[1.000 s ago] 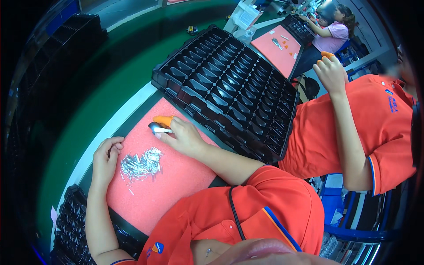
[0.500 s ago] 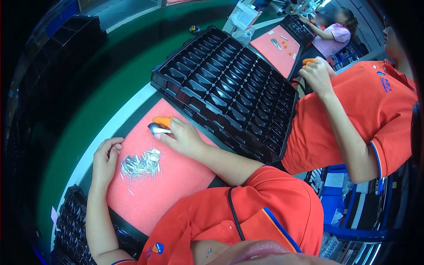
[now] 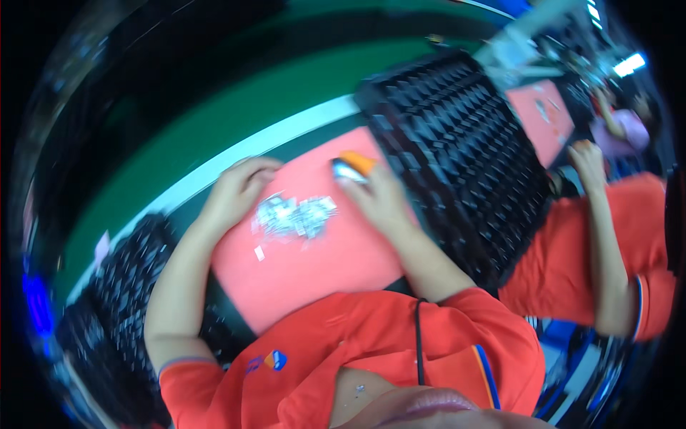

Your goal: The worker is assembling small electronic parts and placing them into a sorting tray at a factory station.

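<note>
A pile of small, shiny metal-looking slips [image 3: 296, 217] lies on a pink foam mat [image 3: 307, 279], with one separate pale piece below it. My left hand [image 3: 239, 189] rests at the mat's left edge beside the pile. Its fingers are loosely bent, the thumb stands apart, and nothing shows between them. Above the pile's right side, my right hand [image 3: 382, 204] pinches a small white object with a dark rounded end [image 3: 348, 171]. An orange finger cot [image 3: 357, 161] covers one of its fingers. Motion blur hides finer detail.
A stack of black moulded trays [image 3: 457, 150] stands directly right of the mat; more black trays [image 3: 136, 264] are at lower left. A co-worker in an orange-red shirt [image 3: 557, 257] sits close at right. Beyond is another pink mat [image 3: 539, 121]. Green floor [image 3: 214, 121] lies past the white table edge.
The whole view has swung, so the mat, trays and co-worker appear farther right. My right hand still grips the white object, and my left hand remains at the mat's edge beside the pile.
</note>
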Tool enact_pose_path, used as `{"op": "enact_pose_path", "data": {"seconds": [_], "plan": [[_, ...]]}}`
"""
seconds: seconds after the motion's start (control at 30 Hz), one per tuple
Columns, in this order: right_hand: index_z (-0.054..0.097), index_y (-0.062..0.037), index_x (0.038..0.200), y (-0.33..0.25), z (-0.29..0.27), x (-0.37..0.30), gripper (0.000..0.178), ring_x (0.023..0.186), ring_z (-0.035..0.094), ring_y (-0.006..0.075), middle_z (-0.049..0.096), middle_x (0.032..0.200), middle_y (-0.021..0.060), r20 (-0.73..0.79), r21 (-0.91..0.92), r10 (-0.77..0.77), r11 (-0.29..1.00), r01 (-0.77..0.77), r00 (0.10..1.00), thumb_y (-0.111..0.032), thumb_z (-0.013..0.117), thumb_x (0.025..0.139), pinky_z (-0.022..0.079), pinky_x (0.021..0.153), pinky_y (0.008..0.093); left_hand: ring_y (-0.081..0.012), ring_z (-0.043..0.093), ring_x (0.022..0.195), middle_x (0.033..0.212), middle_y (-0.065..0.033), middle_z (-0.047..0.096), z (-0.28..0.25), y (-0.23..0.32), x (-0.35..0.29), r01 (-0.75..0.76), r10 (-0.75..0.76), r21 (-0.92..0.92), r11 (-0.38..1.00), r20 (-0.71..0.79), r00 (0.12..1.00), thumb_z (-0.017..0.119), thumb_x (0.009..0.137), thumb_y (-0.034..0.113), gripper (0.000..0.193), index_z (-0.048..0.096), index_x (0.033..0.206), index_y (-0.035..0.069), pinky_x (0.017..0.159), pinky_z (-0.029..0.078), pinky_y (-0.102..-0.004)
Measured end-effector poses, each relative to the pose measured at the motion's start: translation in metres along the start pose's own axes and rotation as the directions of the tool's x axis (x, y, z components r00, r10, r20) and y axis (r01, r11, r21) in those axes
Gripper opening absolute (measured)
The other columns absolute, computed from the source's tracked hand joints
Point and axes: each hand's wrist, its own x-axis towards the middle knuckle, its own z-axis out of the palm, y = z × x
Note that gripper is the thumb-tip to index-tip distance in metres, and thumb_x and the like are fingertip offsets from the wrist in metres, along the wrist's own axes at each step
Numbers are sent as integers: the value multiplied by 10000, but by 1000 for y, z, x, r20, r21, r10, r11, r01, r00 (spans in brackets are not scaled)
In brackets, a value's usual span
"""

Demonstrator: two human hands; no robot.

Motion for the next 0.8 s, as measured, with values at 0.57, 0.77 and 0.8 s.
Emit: {"op": "enact_pose_path", "data": {"seconds": [0.57, 0.77, 0.8], "plan": [[524, -3, 1270, -2, 4, -3, 376, 991, 568, 149, 590, 1144, 116, 60, 233, 98, 966, -109, 993, -97, 576, 910, 449, 868, 261, -195, 632, 856, 926, -111, 635, 2, -13, -8, -67, 65, -42, 997, -45, 997, 474, 827, 1, 245, 637, 1007, 29, 795, 497, -318], [526, -5, 1271, -3, 4, -5, 373, 967, 570, 141, 593, 1137, 112, 35, 239, 74, 968, -80, 997, -117, 572, 918, 453, 851, 256, -216, 626, 851, 903, -113, 633, 3, -13, -7, -68, 66, -54, 996, -33, 997, 462, 820, 5, 256, 641, 1003, 26, 793, 493, -328], [525, -5, 1272, -3, 4, -5, 373, 967, 569, 140, 593, 1136, 112, 45, 246, 86, 965, -95, 995, -121, 570, 920, 452, 853, 255, -220, 625, 851, 899, -115, 633, 3, -13, -8, -62, 61, -70, 996, -21, 998, 459, 818, 5, 259, 642, 1001, 24, 793, 492, -330]]}}
